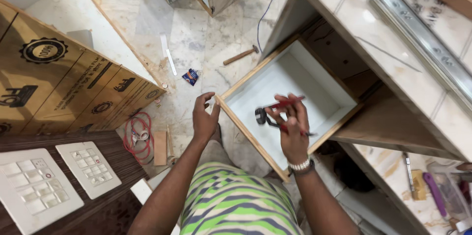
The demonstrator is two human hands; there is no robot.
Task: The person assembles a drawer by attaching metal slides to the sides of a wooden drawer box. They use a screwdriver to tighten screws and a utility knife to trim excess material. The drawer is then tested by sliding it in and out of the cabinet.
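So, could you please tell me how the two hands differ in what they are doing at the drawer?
The left hand grips the corner of the drawer and holds no tool; the right hand holds red-handled pliers and touches no wood. The left hand sits at the drawer's edge; the right hand hovers over its white inside. The right wrist wears a bracelet; the left wrist is bare. Both hands are bare and reach toward the drawer.

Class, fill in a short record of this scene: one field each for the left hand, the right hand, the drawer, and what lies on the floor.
Left hand: grips the front corner of the drawer
Right hand: holds a red tool and a small black part over the drawer
Drawer: pulled out, white inside
Floor: hammer, red cable coil
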